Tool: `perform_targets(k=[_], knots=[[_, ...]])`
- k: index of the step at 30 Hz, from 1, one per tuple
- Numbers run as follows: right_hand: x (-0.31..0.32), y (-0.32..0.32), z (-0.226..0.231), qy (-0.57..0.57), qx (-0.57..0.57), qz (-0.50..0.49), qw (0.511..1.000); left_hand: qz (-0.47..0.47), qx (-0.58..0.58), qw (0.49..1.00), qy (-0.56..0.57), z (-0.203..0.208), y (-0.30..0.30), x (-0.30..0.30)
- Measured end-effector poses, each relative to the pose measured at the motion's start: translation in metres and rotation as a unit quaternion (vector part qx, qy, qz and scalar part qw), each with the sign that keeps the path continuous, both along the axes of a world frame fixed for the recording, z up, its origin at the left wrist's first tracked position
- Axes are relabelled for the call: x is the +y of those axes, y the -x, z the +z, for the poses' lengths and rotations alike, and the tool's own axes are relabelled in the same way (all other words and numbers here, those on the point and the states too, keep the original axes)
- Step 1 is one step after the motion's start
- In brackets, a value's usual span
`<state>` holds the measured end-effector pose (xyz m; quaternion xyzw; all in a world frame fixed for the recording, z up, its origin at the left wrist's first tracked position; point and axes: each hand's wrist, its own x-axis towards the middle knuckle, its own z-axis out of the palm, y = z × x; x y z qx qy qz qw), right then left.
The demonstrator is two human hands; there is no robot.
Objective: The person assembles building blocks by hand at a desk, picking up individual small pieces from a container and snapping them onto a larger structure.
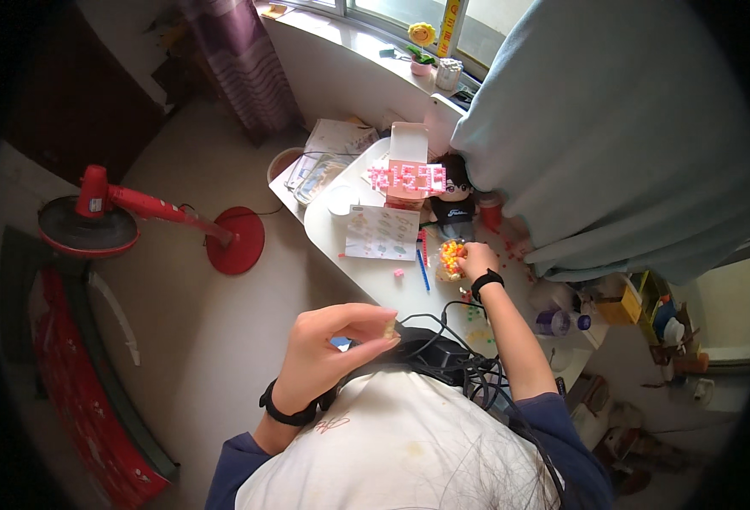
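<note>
My left hand [328,347] is raised in front of my shirt, thumb and fingertips pinching a small pale yellowish piece [391,328], too small to name surely. Over the white table [383,282], my right hand [480,262] has its fingers curled at a clear bag [448,270] of small yellow, orange and red pieces. What those fingertips hold is hidden. Left of the bag lie a blue strip [423,270], a red strip [424,246] and a pink block [398,273]. A printed sheet [382,232] lies farther left; a pink-and-white brick-like build [407,178] stands behind it.
A doll in black [454,209] sits behind the bag, beside a red cup [490,212]. Black cables [477,364] tangle at the table's near edge. Purple-capped containers [553,321] stand at the right. A red fan [94,217] is on the left. A grey-blue curtain [630,144] hangs at the right.
</note>
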<state>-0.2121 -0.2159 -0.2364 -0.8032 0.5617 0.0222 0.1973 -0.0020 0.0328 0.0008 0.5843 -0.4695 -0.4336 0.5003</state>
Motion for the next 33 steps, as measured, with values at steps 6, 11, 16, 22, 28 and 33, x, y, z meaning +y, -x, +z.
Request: perform_targets(k=[6, 11, 16, 22, 28, 33], knots=[[-0.001, -0.006, -0.024, 0.057, 0.115, -0.011, 0.992, -0.03, -0.006, 0.999, -0.013, 0.01, -0.012, -0.009], [0.005, -0.006, -0.018, 0.09, 0.018, -0.067, 0.993, -0.049, 0.006, 0.999, 0.011, 0.009, -0.032, -0.005], [0.02, -0.013, 0.001, 0.094, -0.107, -0.155, 0.978, -0.087, 0.029, 0.996, 0.014, 0.005, -0.069, -0.007], [0.049, -0.002, -0.006, -0.001, -0.352, -0.286, 0.891, -0.146, 0.057, 0.987, 0.041, -0.002, -0.119, -0.014], [0.107, -0.004, -0.017, 0.012, -0.456, -0.324, 0.828, -0.158, 0.087, 0.983, 0.022, -0.007, -0.154, -0.015], [0.145, 0.03, -0.067, -0.074, -0.42, -0.339, 0.838, -0.155, 0.086, 0.983, 0.04, -0.014, -0.161, -0.007]])
